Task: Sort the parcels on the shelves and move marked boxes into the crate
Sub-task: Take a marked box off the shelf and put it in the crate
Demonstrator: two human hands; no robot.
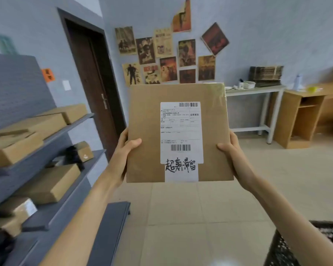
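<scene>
I hold a flat brown cardboard parcel (146,131) upright in front of me, its face toward the camera. A white shipping label (181,131) with barcodes is stuck on it, and a white strip below carries black handwritten characters (181,167). My left hand (126,150) grips the parcel's lower left edge with the thumb on the front. On the lower right edge, my right hand (230,148) grips the same way. A black mesh crate (288,248) shows at the bottom right corner, partly behind my right forearm.
Grey metal shelves (52,135) on the left carry several brown cardboard boxes (48,185). A dark door (96,89) stands behind them. Posters hang on the far wall. A white table (257,91) and a wooden desk (304,116) stand at the right. The floor is tiled.
</scene>
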